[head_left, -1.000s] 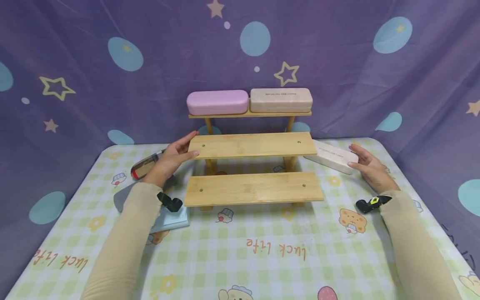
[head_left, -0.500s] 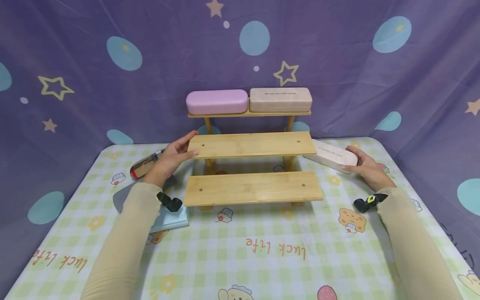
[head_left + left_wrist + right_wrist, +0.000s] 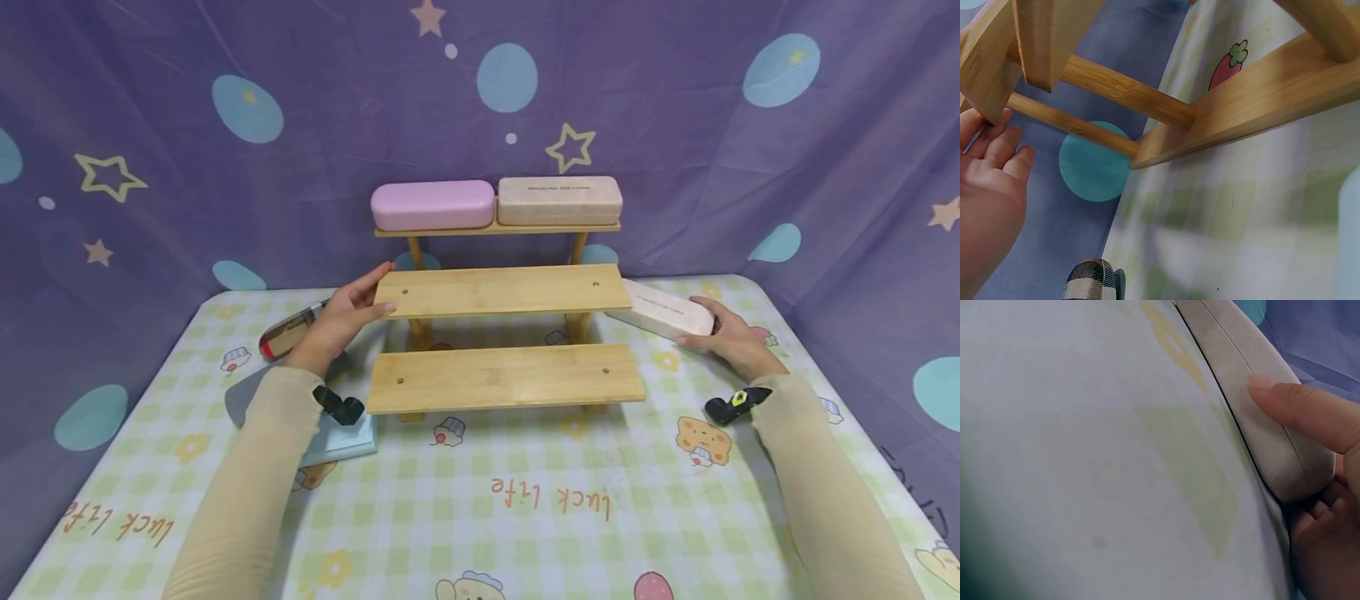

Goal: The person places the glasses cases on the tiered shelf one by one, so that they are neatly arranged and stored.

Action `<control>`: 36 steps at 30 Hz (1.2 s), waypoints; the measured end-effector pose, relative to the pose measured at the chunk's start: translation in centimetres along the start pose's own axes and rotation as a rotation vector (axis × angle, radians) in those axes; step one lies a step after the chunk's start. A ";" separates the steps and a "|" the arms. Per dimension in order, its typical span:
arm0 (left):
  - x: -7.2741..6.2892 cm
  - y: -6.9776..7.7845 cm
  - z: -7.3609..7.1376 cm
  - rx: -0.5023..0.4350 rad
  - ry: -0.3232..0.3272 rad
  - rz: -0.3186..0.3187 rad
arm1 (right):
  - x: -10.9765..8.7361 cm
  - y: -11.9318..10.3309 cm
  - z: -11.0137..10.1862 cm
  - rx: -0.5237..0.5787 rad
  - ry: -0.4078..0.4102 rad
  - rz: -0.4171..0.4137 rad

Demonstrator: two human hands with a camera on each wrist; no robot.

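Observation:
A three-tier wooden display shelf (image 3: 502, 379) stands on the table. My left hand (image 3: 341, 321) holds the left end of its middle board, thumb on the near edge and fingers at the far corner; the left wrist view shows the fingertips (image 3: 1022, 159) against the wood. On the table at the shelf's right lies a pale glasses case (image 3: 663, 310) with dark lettering, its left end hidden behind the middle board. My right hand (image 3: 735, 337) grips its right end; in the right wrist view the thumb (image 3: 1304, 409) presses its side, other fingers curling round the end.
On the top tier sit a pink glasses case (image 3: 433, 206) and a beige glasses case (image 3: 559, 201), side by side. Left of the shelf lie a case with a clear window and red end (image 3: 283, 340), a grey item (image 3: 247, 392) and a light-blue box (image 3: 341, 442), partly under my left arm.
My right hand has moved left and closed round the right end of the pale glasses case. The left hand stays on the middle board, and the case itself has hardly moved.

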State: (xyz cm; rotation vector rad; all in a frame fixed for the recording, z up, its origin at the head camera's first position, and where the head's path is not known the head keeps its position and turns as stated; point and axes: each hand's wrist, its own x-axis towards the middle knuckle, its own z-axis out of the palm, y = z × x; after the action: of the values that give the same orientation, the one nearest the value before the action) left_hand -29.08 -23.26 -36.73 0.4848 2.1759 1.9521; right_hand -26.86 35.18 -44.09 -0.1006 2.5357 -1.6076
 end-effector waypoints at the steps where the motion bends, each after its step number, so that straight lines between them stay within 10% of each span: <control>1: 0.0 0.0 0.0 0.001 0.000 -0.001 | 0.0 0.0 0.0 -0.010 0.008 -0.003; 26: -0.1 0.4 0.2 0.018 0.010 -0.017 | -1.0 0.6 -0.3 0.111 0.178 0.016; 36: 0.0 0.2 0.1 0.025 0.023 -0.018 | -2.3 -0.1 -2.3 0.363 0.160 -0.098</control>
State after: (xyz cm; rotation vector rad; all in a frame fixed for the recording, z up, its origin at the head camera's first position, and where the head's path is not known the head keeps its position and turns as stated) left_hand -29.07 -23.16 -36.49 0.4470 2.2131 1.9336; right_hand -24.98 37.49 -42.86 -0.0592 2.3296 -2.1651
